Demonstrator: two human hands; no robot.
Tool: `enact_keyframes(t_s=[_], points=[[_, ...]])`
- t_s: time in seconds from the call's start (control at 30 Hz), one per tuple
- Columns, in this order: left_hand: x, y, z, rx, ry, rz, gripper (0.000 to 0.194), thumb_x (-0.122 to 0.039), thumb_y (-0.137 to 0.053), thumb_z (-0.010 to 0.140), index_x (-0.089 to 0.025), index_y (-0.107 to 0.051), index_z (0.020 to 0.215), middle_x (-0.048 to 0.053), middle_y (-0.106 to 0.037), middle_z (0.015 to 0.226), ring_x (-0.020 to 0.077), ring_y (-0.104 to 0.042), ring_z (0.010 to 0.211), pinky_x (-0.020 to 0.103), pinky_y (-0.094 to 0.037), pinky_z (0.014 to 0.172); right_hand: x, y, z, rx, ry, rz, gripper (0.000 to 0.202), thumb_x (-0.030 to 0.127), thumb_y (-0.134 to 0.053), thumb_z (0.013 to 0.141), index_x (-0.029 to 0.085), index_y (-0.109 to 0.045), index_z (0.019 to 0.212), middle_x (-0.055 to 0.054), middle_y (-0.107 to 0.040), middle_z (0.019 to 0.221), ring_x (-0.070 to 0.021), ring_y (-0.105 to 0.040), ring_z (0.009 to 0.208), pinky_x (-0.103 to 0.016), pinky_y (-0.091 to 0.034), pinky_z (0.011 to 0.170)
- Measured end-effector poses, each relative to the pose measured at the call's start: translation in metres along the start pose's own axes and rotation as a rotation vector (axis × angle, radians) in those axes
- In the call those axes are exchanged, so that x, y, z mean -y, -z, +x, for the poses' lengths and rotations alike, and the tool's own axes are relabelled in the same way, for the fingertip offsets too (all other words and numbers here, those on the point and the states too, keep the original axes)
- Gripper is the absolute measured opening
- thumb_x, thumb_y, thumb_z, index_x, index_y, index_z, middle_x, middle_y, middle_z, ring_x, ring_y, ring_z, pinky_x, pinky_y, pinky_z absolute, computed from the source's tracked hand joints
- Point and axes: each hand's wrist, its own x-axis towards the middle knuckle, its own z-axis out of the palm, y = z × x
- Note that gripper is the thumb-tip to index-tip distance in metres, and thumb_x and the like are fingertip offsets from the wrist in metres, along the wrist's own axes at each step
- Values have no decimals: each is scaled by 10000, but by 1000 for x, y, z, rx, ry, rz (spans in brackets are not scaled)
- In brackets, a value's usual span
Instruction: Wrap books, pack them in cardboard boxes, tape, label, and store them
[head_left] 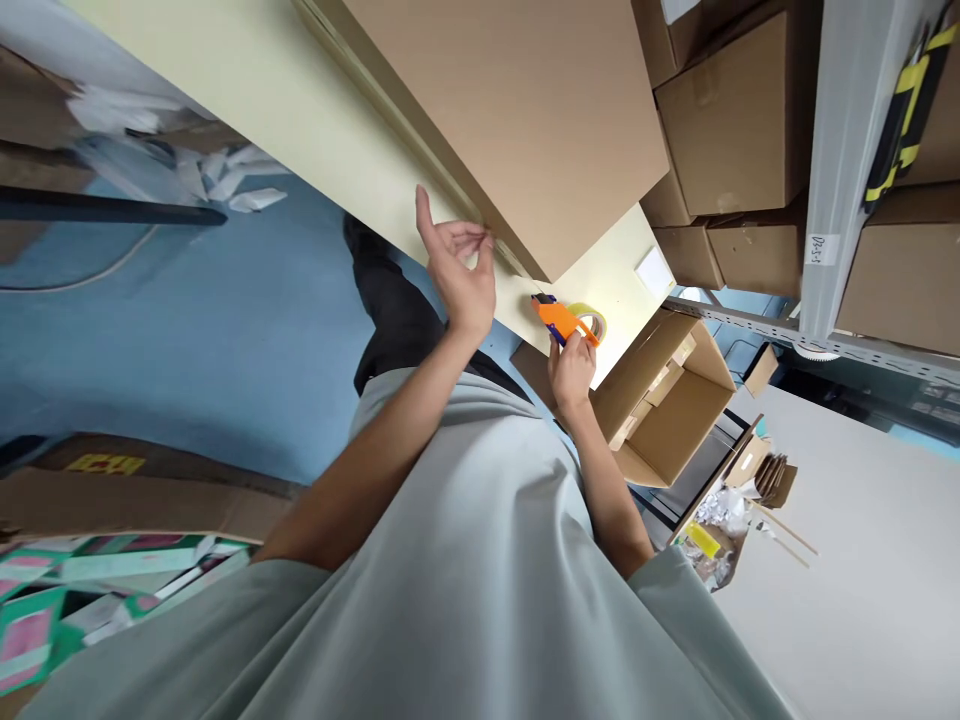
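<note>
Pale tabletop (300,120); left hand (465,285), 1 finger outstretched

Brown carton (517,120) lying flat, seemingly closed; orange tape dispenser (556,318) near.

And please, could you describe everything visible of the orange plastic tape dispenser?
The orange tape dispenser looks plastic, with dark and blue parts near its front. The right hand grips it, slanted, front toward a corner of the large brown cardboard box, over the pale yellow table. A round yellowish tape roll shows beside it; whether mounted, I cannot tell.
</note>
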Motion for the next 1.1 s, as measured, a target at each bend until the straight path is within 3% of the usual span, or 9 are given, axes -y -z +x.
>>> enact_keyframes(t_s=[0.1, 0.2, 0.3, 0.43, 0.53, 0.63, 0.87, 0.97, 1.1], points=[[0, -6, -4, 1, 100, -1, 466, -430, -469, 1193, -259, -501, 1625, 130, -531, 1634, 301, -392, 1661, 458, -539, 1097, 9, -2, -2, -16, -15, 12, 357, 345, -438, 1186, 46, -612, 1273, -254, -790, 1096, -327, -720, 1092, -443, -503, 1104], [-8, -10, -22, -139, 333, -169, 537, -432, -464, 1152, -304, -398, 1670, 144, -383, 1783, 291, -443, 1648, 495, -498, 1259, 14, -3, -6, -42, -44, 5, 302, 319, -467, 1176, 66, -617, 1245, -230, -799, 1055, -317, -726, 1058, -435, -522, 1077], [-29, -15, -37, -22, 511, -291, 602, -479, -539, 1106, -308, -412, 1669, 120, -424, 1776, 306, -398, 1682, 493, -412, 1340, 13, 0, -11, -50, -54, -11, 264, 301, -493, 1161, 80, -613, 1241, -220, -801, 1063, -310, -732, 1036, -437, -540, 1057], [-61, -23, -26, 133, 453, -368, 793, -603, -807, 958, -261, -487, 1598, 171, -628, 1593, 318, -632, 1476, 476, -484, 1269, 13, 10, -17, -29, -65, -42, 262, 272, -505, 1143, 73, -611, 1276, -201, -798, 1037, -306, -742, 1010, -432, -557, 1036], [-71, -21, -5, 171, 403, -343, 848, -671, -819, 924, -200, -504, 1555, 216, -678, 1502, 309, -697, 1370, 471, -508, 1235, 21, 20, -19, 9, -59, -78, 247, 218, -481, 1128, 81, -616, 1283, -184, -788, 1002, -309, -743, 983, -448, -556, 1042], [-71, -2, 17, 223, 393, -286, 811, -667, -786, 951, -202, -498, 1549, 214, -691, 1480, 304, -708, 1355, 469, -525, 1217, 44, 30, -16, 40, -18, -50, 221, 178, -505, 1103, 75, -638, 1246, -186, -779, 979, -320, -744, 972, -464, -558, 1049], [-78, 67, 86, 268, 247, -83, 646, -645, -719, 1003, -259, -593, 1505, 134, -684, 1539, 273, -676, 1410, 434, -530, 1236, 121, 43, 19, 78, 182, 98, 220, 121, -562, 1070, 86, -685, 1249, -165, -800, 1050, -283, -750, 1015, -429, -549, 1129], [-82, 71, 100, 230, 211, -1, 740, -631, -772, 976, -231, -560, 1562, 160, -638, 1603, 274, -648, 1455, 428, -517, 1258, 134, 44, 34, 103, 237, 130, 254, 64, -517, 1065, 83, -678, 1261, -172, -803, 1055, -279, -742, 994, -448, -560, 1110], [-73, 63, 101, 217, 193, 7, 953, -674, -873, 874, -175, -523, 1607, 208, -611, 1629, 295, -637, 1477, 457, -500, 1288, 129, 44, 45, 138, 282, 170, 280, 45, -468, 1081, 62, -664, 1280, -186, -797, 1045, -281, -740, 999, -448, -568, 1081]])
